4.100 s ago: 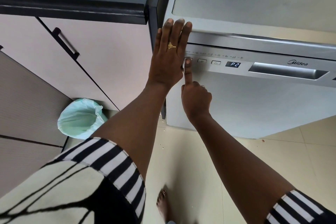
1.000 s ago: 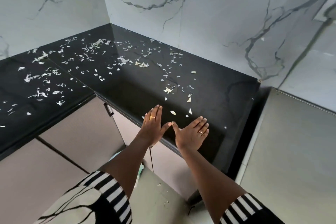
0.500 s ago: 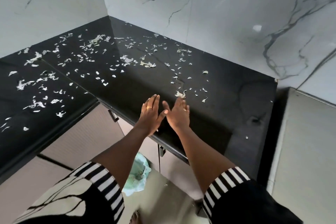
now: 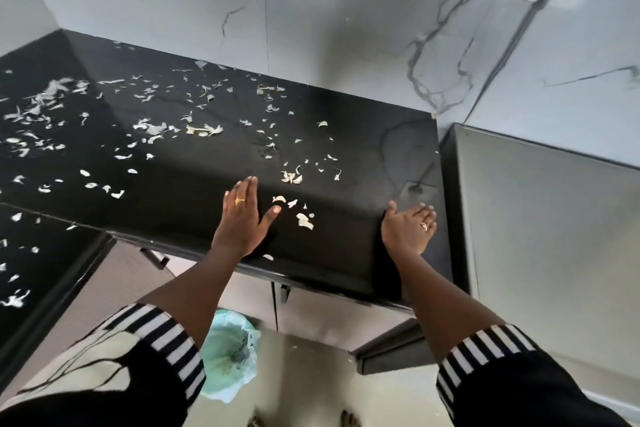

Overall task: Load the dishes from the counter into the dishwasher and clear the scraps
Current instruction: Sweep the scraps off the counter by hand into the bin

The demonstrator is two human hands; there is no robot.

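Scraps [image 4: 304, 220]: pale, thin, peel-like bits, which we find lying loose over the black counter [image 4: 346, 163]. We log a small group between the 2 hands, its nearest bits just beside the left thumb. 1 lone bit lies by the left wrist, close to the counter's front edge. A further cluster lies just beyond the left fingertips. The thickest scatter we place well to the left of the left hand, reaching the far corner and the counter's side run.

Left hand [image 4: 240, 222]: open, palm down, flat on the counter near its front edge. Its 4 fingers are straight and together, with the thumb spread toward the right hand. It wears a gold ring [image 4: 239, 200] and holds nothing.

Right hand [image 4: 408, 229]: open, turned on its edge with the palm facing the left hand, at the right end of the counter. Its fingers are loosely extended. It wears a right-hand ring [image 4: 424, 226] and holds nothing. We cannot tell whether its lower edge touches the surface.

Grey appliance [image 4: 554, 236]: its flat top is just to the right of the right hand, beside the counter's end.

Wall [image 4: 346, 28]: white with grey veins, beyond both hands.

Cabinet doors [image 4: 311, 308]: pale, below the counter, under the hands.

Bin [image 4: 230, 360]: pale green liner, mouth open, on the floor below the left forearm. We find its contents too blurred to list.

Sleeves [image 4: 166, 340]: black-and-white striped cuffs, 1 on each arm.

Toes [image 4: 349, 419]: bare, on the floor at the lower edge of the view.
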